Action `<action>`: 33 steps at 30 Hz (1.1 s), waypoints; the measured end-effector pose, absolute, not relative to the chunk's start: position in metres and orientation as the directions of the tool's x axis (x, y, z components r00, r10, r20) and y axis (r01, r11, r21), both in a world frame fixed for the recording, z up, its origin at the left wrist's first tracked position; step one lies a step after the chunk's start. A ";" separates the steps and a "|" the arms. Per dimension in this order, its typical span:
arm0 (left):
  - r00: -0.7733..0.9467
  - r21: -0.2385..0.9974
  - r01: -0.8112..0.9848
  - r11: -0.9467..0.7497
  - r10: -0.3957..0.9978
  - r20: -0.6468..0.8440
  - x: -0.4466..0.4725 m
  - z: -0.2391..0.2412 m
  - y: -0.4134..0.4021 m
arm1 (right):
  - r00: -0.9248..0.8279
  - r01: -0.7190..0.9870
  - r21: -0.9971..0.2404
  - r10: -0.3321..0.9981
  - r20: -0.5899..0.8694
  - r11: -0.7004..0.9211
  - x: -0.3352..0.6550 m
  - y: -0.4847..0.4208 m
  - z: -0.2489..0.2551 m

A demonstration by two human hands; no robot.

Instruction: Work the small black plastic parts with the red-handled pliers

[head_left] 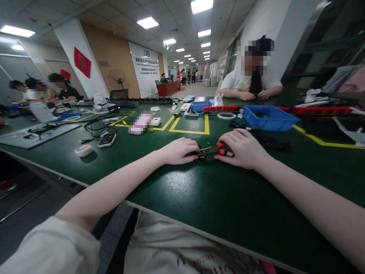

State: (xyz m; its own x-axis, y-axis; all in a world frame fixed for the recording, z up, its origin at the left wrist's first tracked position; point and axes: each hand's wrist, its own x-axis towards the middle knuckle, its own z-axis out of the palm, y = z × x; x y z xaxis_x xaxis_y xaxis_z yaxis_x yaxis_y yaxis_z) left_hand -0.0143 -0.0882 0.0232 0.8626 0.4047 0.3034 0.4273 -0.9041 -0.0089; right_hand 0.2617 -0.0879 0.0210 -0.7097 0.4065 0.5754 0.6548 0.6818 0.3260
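My right hand (242, 148) is closed round the red-and-black handles of a pair of pliers (226, 153). The jaws point left, toward my left hand (181, 151). There, my left fingers pinch a small black part (202, 153) just above the green tabletop (176, 186). The plier jaws meet or overlap this part; whether they grip it I cannot tell. Its exact kind is too small to make out, and my fingers hide some of it.
A blue bin (269, 121) stands beyond my right hand, with black parts (273, 144) lying before it. To the left are a white-edged device (107, 139), a tape roll (83, 150), cables (94, 123) and a pink phone (141, 123). A co-worker (251, 76) sits across the table.
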 end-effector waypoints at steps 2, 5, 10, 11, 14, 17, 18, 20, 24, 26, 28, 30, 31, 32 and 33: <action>0.861 -0.032 0.440 -0.897 0.411 0.299 -0.015 0.023 -0.088 | -0.706 0.660 0.319 0.418 0.571 0.680 0.262 -0.088 0.021; 0.859 -0.069 0.453 -0.889 0.415 0.299 -0.015 0.024 -0.088 | -0.701 0.670 0.320 0.427 0.572 0.670 0.263 -0.089 0.020; 0.853 -0.089 0.466 -0.880 0.421 0.309 -0.016 0.025 -0.087 | -0.687 0.686 0.310 0.446 0.573 0.658 0.263 -0.090 0.020; 0.851 -0.086 0.470 -0.878 0.425 0.309 -0.016 0.025 -0.087 | -0.685 0.687 0.304 0.449 0.573 0.660 0.263 -0.090 0.020; 0.845 -0.079 0.481 -0.873 0.438 0.306 -0.017 0.024 -0.087 | -0.685 0.685 0.294 0.452 0.572 0.666 0.263 -0.090 0.020; 0.835 -0.086 0.497 -0.863 0.449 0.318 -0.017 0.022 -0.087 | -0.670 0.697 0.278 0.463 0.580 0.660 0.264 -0.090 0.018; 0.830 -0.091 0.504 -0.859 0.453 0.325 -0.017 0.022 -0.087 | -0.659 0.708 0.269 0.474 0.584 0.653 0.265 -0.089 0.018; 0.822 -0.099 0.514 -0.852 0.457 0.339 -0.016 0.021 -0.087 | -0.632 0.732 0.248 0.498 0.593 0.635 0.266 -0.089 0.017; 0.812 -0.111 0.528 -0.842 0.462 0.358 -0.016 0.020 -0.087 | -0.603 0.755 0.219 0.526 0.600 0.618 0.267 -0.088 0.016; 0.811 -0.119 0.529 -0.840 0.460 0.361 -0.016 0.020 -0.087 | -0.603 0.757 0.215 0.533 0.593 0.617 0.267 -0.088 0.016; 0.812 -0.125 0.527 -0.841 0.455 0.367 -0.016 0.019 -0.086 | -0.603 0.759 0.215 0.541 0.586 0.614 0.267 -0.089 0.016; 0.806 -0.129 0.532 -0.837 0.454 0.380 -0.016 0.019 -0.086 | -0.603 0.760 0.213 0.546 0.582 0.613 0.266 -0.089 0.017; 0.802 -0.131 0.537 -0.833 0.455 0.387 -0.016 0.019 -0.086 | -0.604 0.760 0.211 0.548 0.579 0.614 0.266 -0.089 0.017; 0.797 -0.133 0.542 -0.830 0.458 0.394 -0.016 0.018 -0.086 | -0.604 0.760 0.208 0.551 0.575 0.616 0.266 -0.089 0.017; 0.793 -0.134 0.547 -0.826 0.461 0.399 -0.016 0.018 -0.086 | -0.606 0.759 0.205 0.554 0.572 0.618 0.266 -0.089 0.017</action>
State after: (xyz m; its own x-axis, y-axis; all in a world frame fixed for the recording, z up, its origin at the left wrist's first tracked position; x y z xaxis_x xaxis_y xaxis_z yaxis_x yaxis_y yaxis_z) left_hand -0.0162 -0.0864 0.0185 0.7928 0.4607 0.3990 0.5475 -0.8260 -0.1339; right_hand 0.2664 -0.0890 0.0171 -0.6055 0.5537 0.5717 0.7588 0.6181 0.2051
